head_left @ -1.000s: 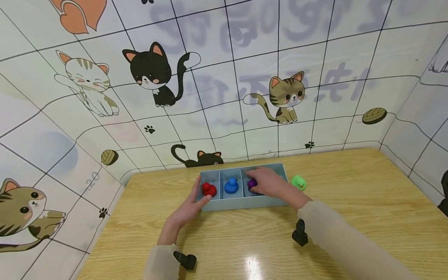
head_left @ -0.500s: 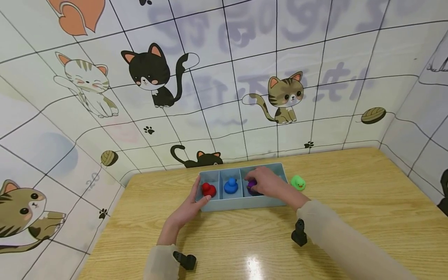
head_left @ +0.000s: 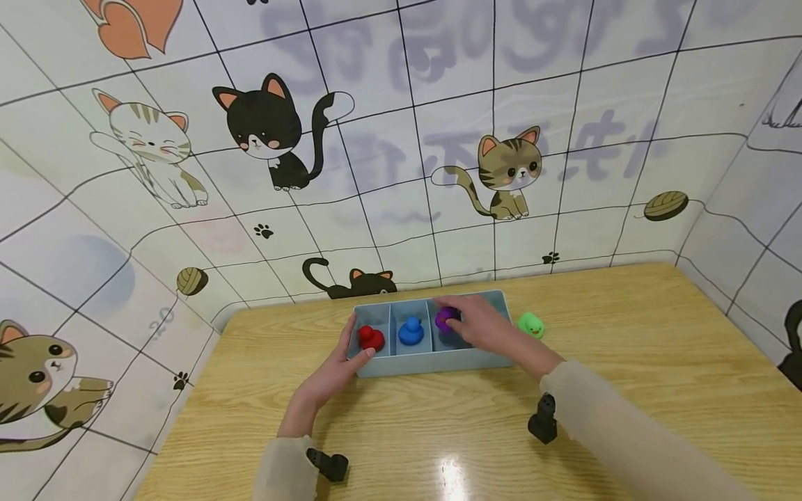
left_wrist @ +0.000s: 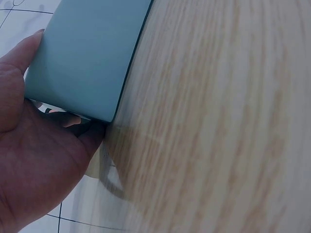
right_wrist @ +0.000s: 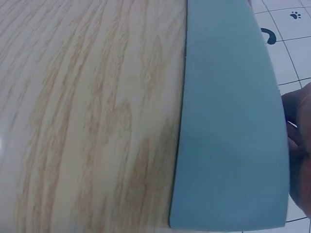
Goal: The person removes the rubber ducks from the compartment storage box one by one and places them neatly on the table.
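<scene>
A blue-grey divided box (head_left: 432,362) stands on the table. My left hand (head_left: 334,374) holds its left end, thumb at the front rim and fingers along the end wall; the left wrist view shows that palm (left_wrist: 43,160) against the box corner. A red toy duck (head_left: 372,339) sits in the leftmost compartment, a blue toy duck (head_left: 411,332) in the one beside it. Further right, my right hand (head_left: 481,325) pinches a purple toy duck (head_left: 445,319) between thumb and fingers, over the third compartment. In the right wrist view the box wall (right_wrist: 233,121) hides most of the fingers.
A green toy duck (head_left: 531,325) lies on the wooden table (head_left: 401,424) just right of the box. Behind rises a wall covering (head_left: 388,229) with cat drawings. The right hand covers part of the box's right end.
The purple duck has moved up and slightly left in the head view, away from the compartment's front, with the right hand's fingers on it. The left hand keeps its place on the box.
</scene>
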The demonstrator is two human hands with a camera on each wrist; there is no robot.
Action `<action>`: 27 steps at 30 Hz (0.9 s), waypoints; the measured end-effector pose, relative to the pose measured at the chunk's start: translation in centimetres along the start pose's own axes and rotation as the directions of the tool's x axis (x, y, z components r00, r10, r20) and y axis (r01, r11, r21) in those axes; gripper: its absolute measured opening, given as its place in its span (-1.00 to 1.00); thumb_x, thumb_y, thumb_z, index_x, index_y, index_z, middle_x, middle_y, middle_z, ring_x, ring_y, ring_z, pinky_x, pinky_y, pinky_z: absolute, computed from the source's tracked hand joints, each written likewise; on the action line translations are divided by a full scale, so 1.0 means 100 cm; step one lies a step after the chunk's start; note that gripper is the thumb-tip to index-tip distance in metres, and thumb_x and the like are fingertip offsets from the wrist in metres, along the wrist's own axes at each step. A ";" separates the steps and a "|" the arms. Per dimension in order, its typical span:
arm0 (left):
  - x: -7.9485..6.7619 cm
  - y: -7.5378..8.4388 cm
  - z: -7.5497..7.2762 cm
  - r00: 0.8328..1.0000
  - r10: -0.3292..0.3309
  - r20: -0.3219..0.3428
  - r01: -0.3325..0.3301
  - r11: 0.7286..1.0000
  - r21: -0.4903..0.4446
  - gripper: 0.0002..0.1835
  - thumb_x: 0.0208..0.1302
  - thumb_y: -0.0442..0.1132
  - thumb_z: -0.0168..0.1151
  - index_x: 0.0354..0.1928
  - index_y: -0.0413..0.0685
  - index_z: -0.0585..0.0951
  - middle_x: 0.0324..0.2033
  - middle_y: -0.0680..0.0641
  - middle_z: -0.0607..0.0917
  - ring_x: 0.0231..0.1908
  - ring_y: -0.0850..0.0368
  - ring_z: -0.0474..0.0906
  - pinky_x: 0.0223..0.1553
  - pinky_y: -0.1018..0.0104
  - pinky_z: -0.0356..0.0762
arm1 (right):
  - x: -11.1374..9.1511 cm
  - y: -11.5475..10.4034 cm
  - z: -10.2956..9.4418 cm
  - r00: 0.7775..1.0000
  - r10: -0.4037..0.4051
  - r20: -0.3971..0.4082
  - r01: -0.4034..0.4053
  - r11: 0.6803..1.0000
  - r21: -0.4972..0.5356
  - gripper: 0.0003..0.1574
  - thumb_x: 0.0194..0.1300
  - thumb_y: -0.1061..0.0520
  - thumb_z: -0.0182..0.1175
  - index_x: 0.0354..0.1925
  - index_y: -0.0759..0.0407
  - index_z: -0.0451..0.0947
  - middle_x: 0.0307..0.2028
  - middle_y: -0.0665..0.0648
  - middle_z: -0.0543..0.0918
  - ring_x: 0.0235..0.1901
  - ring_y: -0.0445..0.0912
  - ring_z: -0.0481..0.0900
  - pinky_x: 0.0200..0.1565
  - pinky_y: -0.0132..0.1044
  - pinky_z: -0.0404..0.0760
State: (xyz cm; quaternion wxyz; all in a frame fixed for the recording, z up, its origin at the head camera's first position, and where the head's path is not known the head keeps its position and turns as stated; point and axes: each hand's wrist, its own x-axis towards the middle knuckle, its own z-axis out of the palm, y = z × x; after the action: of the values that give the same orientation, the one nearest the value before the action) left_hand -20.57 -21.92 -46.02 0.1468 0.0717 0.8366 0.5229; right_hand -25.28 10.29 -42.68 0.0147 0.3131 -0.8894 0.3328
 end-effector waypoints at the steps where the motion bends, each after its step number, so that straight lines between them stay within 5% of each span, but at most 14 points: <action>1: 0.000 0.000 0.000 1.000 0.000 0.001 0.000 1.000 -0.001 -0.05 0.54 0.06 0.13 0.66 0.34 -0.29 0.63 -0.04 -0.31 0.59 -0.18 -0.39 0.45 -0.38 -0.22 | -0.001 -0.002 -0.002 1.000 0.003 -0.009 -0.003 1.000 0.017 -0.44 0.40 0.37 0.25 0.34 0.38 0.48 0.06 0.33 0.70 -0.17 0.01 0.65 -0.19 -0.18 0.58; 5: -0.001 0.001 0.000 1.000 0.008 0.005 -0.008 1.000 -0.002 -0.05 0.54 0.05 0.13 0.66 0.32 -0.29 0.63 -0.03 -0.32 0.59 -0.18 -0.41 0.45 -0.39 -0.24 | -0.004 -0.007 -0.009 0.998 0.014 -0.054 -0.012 0.999 0.032 -0.45 0.39 0.39 0.26 0.32 0.38 0.50 0.08 0.36 0.68 -0.27 -0.02 0.60 -0.26 -0.21 0.55; 11: 0.000 0.001 0.000 1.000 0.009 0.003 -0.009 1.000 -0.008 -0.07 0.56 0.02 0.12 0.66 0.33 -0.29 0.63 -0.01 -0.31 0.59 -0.16 -0.42 0.45 -0.39 -0.27 | -0.010 -0.009 -0.019 0.987 -0.044 -0.156 0.054 0.997 0.061 -0.55 0.30 0.45 0.30 0.17 0.42 0.61 0.14 0.37 0.65 0.08 0.21 0.67 0.03 0.07 0.67; 20: 0.000 -0.001 0.000 1.000 0.014 0.013 -0.014 1.000 -0.012 -0.05 0.54 0.07 0.13 0.66 0.33 -0.29 0.63 -0.01 -0.32 0.59 -0.15 -0.43 0.45 -0.38 -0.25 | -0.026 -0.002 -0.041 0.976 -0.043 -0.214 0.063 0.994 0.088 -0.54 0.30 0.47 0.29 0.17 0.37 0.64 0.18 0.33 0.64 0.14 0.25 0.63 0.02 0.12 0.66; 23: 0.000 -0.001 0.000 1.000 0.014 0.014 -0.014 1.000 -0.013 -0.05 0.54 0.06 0.13 0.66 0.34 -0.29 0.63 -0.01 -0.32 0.59 -0.16 -0.42 0.46 -0.38 -0.25 | -0.033 0.002 -0.049 0.977 -0.016 -0.215 0.031 0.997 0.066 -0.54 0.31 0.45 0.29 0.18 0.36 0.63 0.18 0.34 0.64 -0.02 0.21 0.69 -0.13 -0.05 0.69; 27: 0.000 -0.001 0.000 1.000 0.015 0.009 -0.014 1.000 -0.014 -0.07 0.56 0.03 0.12 0.65 0.35 -0.29 0.63 0.00 -0.31 0.59 -0.14 -0.42 0.47 -0.35 -0.24 | -0.041 0.010 -0.060 0.974 0.021 -0.224 -0.013 0.999 0.039 -0.53 0.30 0.43 0.31 0.18 0.34 0.63 0.19 0.35 0.63 -0.10 0.18 0.67 -0.39 -0.29 0.45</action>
State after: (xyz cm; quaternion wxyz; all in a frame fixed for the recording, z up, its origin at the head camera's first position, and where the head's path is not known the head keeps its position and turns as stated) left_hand -20.57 -22.02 -46.12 0.1471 0.0790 0.8318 0.5294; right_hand -23.59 16.70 -39.60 0.1064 0.2661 -0.8784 0.3825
